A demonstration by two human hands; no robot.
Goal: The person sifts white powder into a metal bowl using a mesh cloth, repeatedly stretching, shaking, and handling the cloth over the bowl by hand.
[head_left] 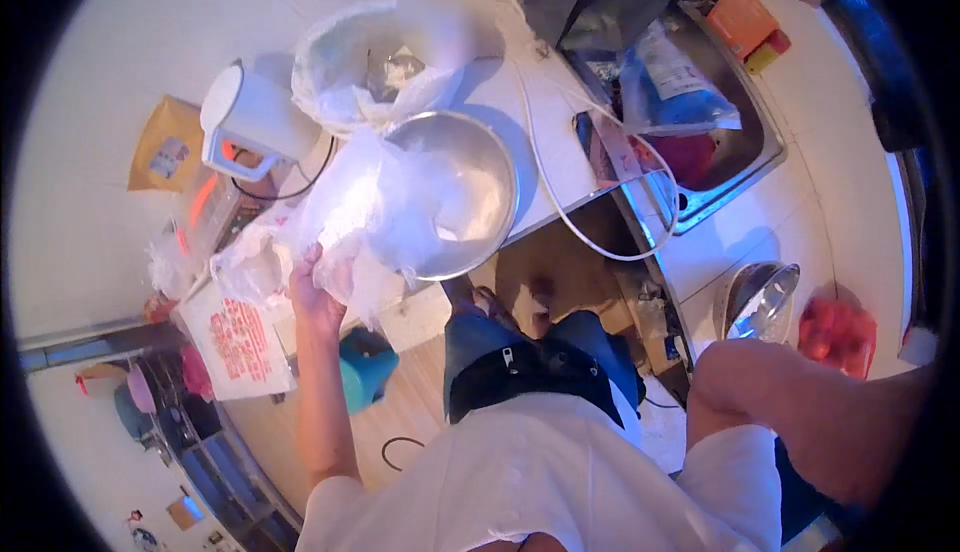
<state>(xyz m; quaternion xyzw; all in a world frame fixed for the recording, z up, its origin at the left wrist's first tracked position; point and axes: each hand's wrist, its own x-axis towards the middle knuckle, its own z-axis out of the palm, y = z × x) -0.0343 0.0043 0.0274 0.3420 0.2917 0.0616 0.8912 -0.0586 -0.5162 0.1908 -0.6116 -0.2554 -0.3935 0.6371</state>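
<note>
My left hand (320, 287) is closed on the lower edge of a thin, clear plastic bag (365, 197). The crumpled bag spreads over the left part of a round metal bowl (480, 192) on the white counter. Behind the bowl stands a container lined with a white plastic bag (325, 67), with something dark inside. My right arm bends at the elbow on the right, and its hand is out of view. Beside my left hand, a white bag with red print (235, 347) hangs at the counter's edge.
A white jug (250, 117) and a brown paper pouch (165, 142) stand at the left. On the right are a metal sink (755, 147) holding a blue package (675, 82), a looped white hose (540, 157), a metal bowl (765, 297) and a red bag (838, 337).
</note>
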